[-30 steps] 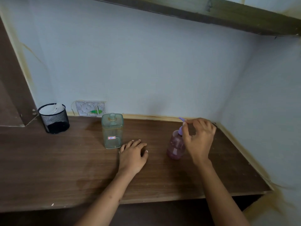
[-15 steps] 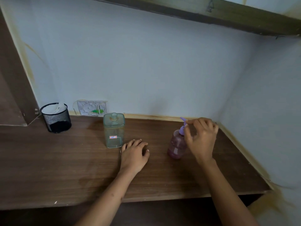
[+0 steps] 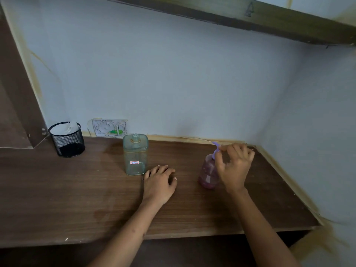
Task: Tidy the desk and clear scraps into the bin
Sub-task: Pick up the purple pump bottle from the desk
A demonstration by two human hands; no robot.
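- Brown wood desk (image 3: 57, 199), green bottle (image 3: 135, 154) standing mid-desk.
- Right of it, the pink bottle (image 3: 208, 173); right hand (image 3: 234, 166) fingers pinch its pump top. A careless tug could topple it.
- Left hand (image 3: 159, 183) beside the green bottle, fingers relaxed, flat.
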